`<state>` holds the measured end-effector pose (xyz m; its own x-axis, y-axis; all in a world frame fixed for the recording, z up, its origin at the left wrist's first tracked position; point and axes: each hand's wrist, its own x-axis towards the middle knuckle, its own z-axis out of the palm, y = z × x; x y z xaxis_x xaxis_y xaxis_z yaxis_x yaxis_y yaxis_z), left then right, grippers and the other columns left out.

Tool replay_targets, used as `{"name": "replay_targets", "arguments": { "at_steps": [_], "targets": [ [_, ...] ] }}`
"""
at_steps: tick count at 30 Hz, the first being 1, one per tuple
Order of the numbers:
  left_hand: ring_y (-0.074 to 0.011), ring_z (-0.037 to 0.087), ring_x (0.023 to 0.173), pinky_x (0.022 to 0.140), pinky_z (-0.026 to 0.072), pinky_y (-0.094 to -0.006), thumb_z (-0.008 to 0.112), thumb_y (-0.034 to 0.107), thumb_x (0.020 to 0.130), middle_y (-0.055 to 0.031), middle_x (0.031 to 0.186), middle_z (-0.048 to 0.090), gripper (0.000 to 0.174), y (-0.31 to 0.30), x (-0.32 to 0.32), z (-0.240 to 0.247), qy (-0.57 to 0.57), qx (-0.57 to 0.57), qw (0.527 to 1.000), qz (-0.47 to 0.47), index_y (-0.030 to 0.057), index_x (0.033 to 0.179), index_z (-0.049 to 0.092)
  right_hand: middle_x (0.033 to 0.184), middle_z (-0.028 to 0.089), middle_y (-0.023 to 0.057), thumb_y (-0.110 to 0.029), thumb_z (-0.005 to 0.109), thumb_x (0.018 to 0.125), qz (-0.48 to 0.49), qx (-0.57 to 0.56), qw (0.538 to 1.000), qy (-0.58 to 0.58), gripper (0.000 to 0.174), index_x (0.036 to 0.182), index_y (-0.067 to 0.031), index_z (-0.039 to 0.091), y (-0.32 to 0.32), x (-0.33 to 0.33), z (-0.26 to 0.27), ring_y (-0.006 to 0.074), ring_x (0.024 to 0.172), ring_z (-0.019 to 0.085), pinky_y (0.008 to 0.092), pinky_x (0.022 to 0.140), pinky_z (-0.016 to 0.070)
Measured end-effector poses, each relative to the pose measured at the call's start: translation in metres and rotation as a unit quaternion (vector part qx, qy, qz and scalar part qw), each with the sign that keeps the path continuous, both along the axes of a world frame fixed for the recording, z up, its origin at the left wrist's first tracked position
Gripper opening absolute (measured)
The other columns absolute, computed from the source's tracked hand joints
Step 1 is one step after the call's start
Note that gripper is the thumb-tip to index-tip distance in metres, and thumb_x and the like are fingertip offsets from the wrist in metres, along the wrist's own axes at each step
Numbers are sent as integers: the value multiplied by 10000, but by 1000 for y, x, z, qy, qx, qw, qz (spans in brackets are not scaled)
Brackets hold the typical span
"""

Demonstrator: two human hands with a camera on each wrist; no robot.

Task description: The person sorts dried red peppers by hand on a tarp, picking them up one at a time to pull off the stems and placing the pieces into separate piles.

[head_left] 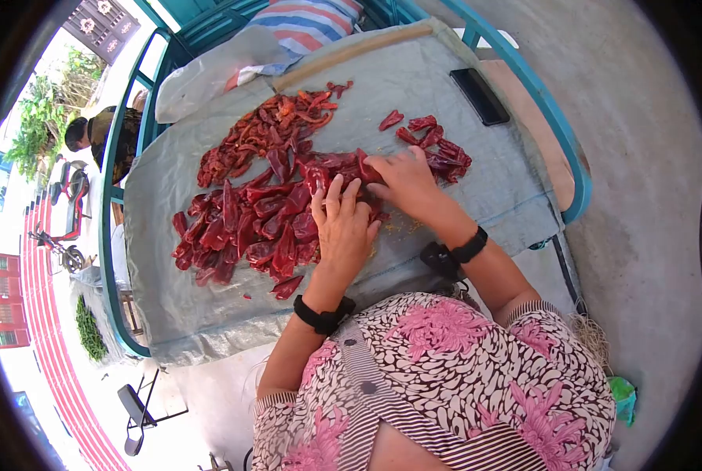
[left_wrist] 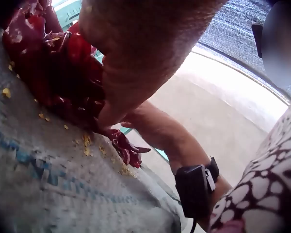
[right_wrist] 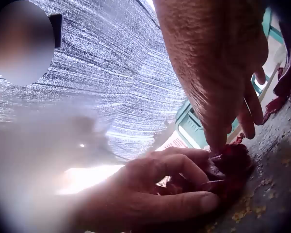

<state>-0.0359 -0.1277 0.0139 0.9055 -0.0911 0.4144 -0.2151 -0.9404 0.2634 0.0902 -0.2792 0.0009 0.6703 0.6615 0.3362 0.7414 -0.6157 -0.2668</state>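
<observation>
Dried red peppers (head_left: 280, 216) lie heaped on a grey woven sheet (head_left: 194, 314) in the head view. The left hand (head_left: 345, 228) rests on the near right side of the heap, fingers spread over peppers. Beside it, the right hand (head_left: 404, 182) touches a pepper at the heap's right edge with thumb and fingers; whether it grips is unclear. In the right wrist view, the left hand (right_wrist: 160, 189) lies over dark red peppers (right_wrist: 233, 162) and the right hand (right_wrist: 223, 92) reaches down to them. Yellow seeds (left_wrist: 86, 141) are scattered nearby in the left wrist view.
Flatter red pieces (head_left: 268, 129) lie behind the heap, a smaller group of peppers (head_left: 449, 157) to the right. A black phone (head_left: 479, 96) lies at the far right. Teal rails (head_left: 551, 110) edge the surface; a striped sack (head_left: 312, 27) stands behind. Another person (head_left: 115, 141) is at left.
</observation>
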Motion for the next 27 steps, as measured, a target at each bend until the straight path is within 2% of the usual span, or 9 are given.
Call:
{"name": "replay_targets", "arguments": {
  "at_steps": [1,7,10,13,16,19,22,27],
  "targets": [
    [-364,391,1450,1202,239,-597,884,193,712,-106,1436,566,308,0,-2,1,-3,-8,1000,0,92,940,704,1068,749,79,-219,710,890,8,-18,1000,13,370,1251,-158,653,2,2,-2,311,1036,681,544,1058,374],
    [-347,443,1409,1159,300,-529,895,194,706,-57,1378,628,295,10,-14,15,-36,-85,996,-16,109,919,711,942,752,51,-158,675,898,-53,73,996,-14,259,1157,-160,691,-18,12,6,301,889,704,480,967,441],
    [-345,474,1370,1121,328,-497,888,216,731,-45,1359,645,277,14,-16,13,-60,-111,992,-8,115,921,714,979,747,67,-162,686,895,-144,106,983,-48,224,1117,-140,706,-36,15,17,301,928,697,466,956,445],
    [-347,480,1358,1111,332,-493,881,225,749,-44,1357,645,264,16,-17,11,-61,-124,990,-1,115,918,711,1020,738,86,-191,713,895,-173,148,970,-86,227,1112,-124,713,-48,7,31,304,967,684,471,966,443],
    [-347,483,1354,1108,332,-492,872,229,768,-43,1355,645,252,18,-15,6,-61,-128,990,-3,112,920,707,1065,732,100,-229,741,891,25,245,967,56,267,1132,-121,707,-46,-10,33,312,999,672,465,971,442],
    [-349,486,1351,1106,332,-491,861,230,786,-44,1351,646,242,17,-13,8,-63,-133,989,-12,110,925,702,1074,741,104,-230,734,910,150,170,974,30,264,1147,-114,710,-30,-42,43,309,1026,676,445,956,461],
    [-339,506,1332,1103,334,-482,850,224,799,-42,1320,661,234,17,-14,8,-73,-139,987,-10,110,945,706,1090,745,119,-228,715,931,156,82,981,83,262,1166,-113,717,-27,-49,31,302,1040,684,429,943,477],
    [-293,555,1262,1090,348,-471,853,208,770,-25,1213,690,258,24,-17,9,-77,-151,985,-19,119,977,726,1117,726,146,-210,672,984,133,120,958,224,293,1229,-51,692,-28,-49,28,317,1030,688,407,900,527]
  ]
}}
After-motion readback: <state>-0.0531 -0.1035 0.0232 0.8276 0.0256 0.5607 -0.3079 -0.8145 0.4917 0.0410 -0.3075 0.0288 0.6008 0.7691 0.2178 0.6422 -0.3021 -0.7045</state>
